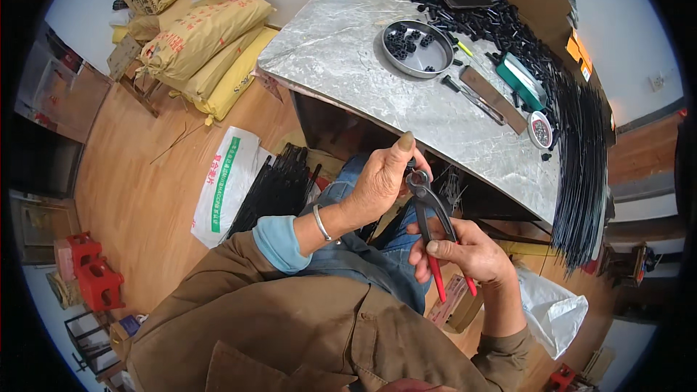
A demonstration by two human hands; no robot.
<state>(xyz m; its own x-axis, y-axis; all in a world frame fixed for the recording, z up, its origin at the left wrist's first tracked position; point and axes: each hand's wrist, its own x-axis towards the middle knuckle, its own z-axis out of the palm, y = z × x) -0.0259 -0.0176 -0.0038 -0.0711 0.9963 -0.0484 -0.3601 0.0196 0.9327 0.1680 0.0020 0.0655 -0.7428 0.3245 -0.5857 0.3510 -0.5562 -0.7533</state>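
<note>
1. R hand: I see it wrapped round red-handled pincers, nr tabletop edge.
2. L hand: pinching sm. dark part at pincers' head; can't tell if jaws touch it.
3. Labels I see: white bag w/ red print + green band; tan sack w/ red print.

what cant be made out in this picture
All in the head view:
Small black part: mostly hidden by the left hand and the pincers.
Black rods on the floor: partly hidden behind the left sleeve.
Tiny pieces in the white tub: too small to identify.
Space under the table: largely hidden by tabletop and shadow.
</note>
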